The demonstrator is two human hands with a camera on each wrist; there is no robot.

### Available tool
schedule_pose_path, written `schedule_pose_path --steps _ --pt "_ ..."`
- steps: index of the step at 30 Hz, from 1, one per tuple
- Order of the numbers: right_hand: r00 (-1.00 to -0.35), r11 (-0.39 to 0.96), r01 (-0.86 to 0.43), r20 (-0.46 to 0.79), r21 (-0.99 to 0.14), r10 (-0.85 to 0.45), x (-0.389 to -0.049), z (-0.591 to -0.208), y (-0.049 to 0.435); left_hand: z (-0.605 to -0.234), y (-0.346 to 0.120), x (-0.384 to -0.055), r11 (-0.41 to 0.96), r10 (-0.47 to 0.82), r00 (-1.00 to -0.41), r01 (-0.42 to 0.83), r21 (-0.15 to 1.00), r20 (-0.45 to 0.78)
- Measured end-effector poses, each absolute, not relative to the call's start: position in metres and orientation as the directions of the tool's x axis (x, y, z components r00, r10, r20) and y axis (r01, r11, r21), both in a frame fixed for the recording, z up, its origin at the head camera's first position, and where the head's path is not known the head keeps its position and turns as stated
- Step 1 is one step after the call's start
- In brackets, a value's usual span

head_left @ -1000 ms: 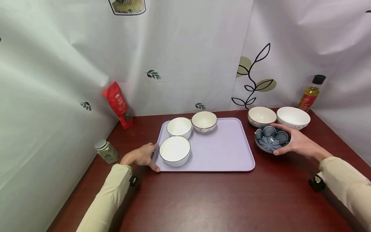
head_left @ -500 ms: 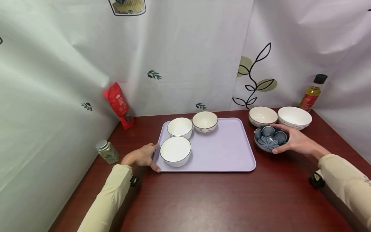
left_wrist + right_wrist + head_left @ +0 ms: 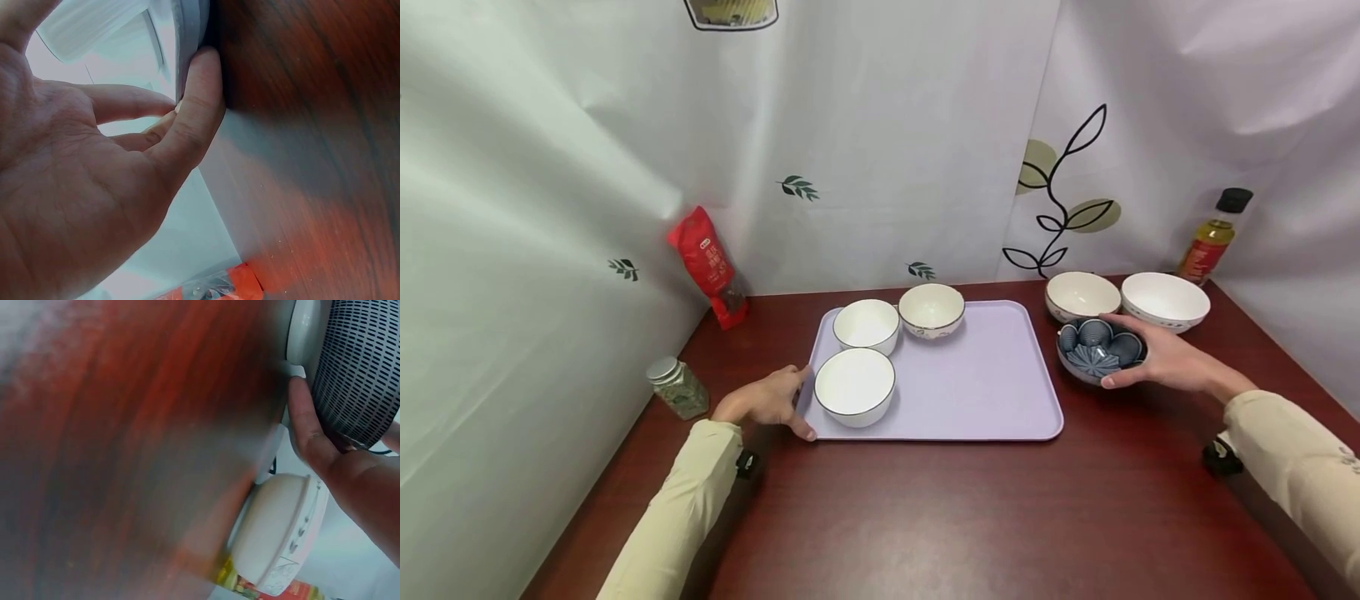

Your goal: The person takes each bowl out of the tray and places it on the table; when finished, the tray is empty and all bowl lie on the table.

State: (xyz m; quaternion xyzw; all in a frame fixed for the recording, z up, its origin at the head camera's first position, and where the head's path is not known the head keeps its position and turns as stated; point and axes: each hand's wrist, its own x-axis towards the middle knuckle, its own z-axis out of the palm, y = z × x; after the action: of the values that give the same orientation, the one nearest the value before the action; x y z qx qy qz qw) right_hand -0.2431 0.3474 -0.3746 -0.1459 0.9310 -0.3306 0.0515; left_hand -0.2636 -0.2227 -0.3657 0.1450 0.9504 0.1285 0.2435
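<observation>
In the head view, my left hand (image 3: 771, 400) holds the left end of a pale purple tray (image 3: 977, 375), its thumb near the front corner. Fingers grip the tray's rim (image 3: 187, 37) in the left wrist view. Three bowls stand on the tray: a front white bowl (image 3: 854, 387), a white bowl (image 3: 867, 327) behind it and a patterned cream bowl (image 3: 932, 311). Right of the tray, my right hand (image 3: 1172, 360) holds a dark blue petal-patterned bowl (image 3: 1093, 360), thumb at the near side, fingers at the far side. Whether its base touches the table cannot be told.
Behind the blue bowl stand a cream bowl (image 3: 1082, 296) and a white bowl (image 3: 1165, 300), with an oil bottle (image 3: 1210, 242) in the corner. At left are a red packet (image 3: 709, 265) and a spice jar (image 3: 679, 388). A patterned white sheet (image 3: 887, 167) encloses the dark table (image 3: 940, 517).
My right hand and the dark blue bowl have shifted slightly left, toward the tray. The left hand stays at the tray's left end. The head view has tilted a little.
</observation>
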Motion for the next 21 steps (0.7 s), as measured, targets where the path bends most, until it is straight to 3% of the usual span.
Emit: schedule_pose_path --steps 9,18,21 --pt "-0.932 0.8 -0.277 -0.054 -0.533 -0.359 -0.244 -0.361 0.347 -0.366 -0.222 -0.264 0.922 0.346 -0.846 0.226 0.314 -0.407" --pt "-0.936 0.93 -0.347 -0.008 -0.12 -0.351 -0.236 -0.312 0.33 -0.366 -0.221 -0.26 0.917 0.354 -0.848 0.231 0.326 -0.395" --pt "-0.935 0.931 -0.352 0.083 -0.096 -0.344 -0.238 -0.297 0.314 -0.365 -0.222 -0.26 0.921 0.344 -0.849 0.221 0.32 -0.401"
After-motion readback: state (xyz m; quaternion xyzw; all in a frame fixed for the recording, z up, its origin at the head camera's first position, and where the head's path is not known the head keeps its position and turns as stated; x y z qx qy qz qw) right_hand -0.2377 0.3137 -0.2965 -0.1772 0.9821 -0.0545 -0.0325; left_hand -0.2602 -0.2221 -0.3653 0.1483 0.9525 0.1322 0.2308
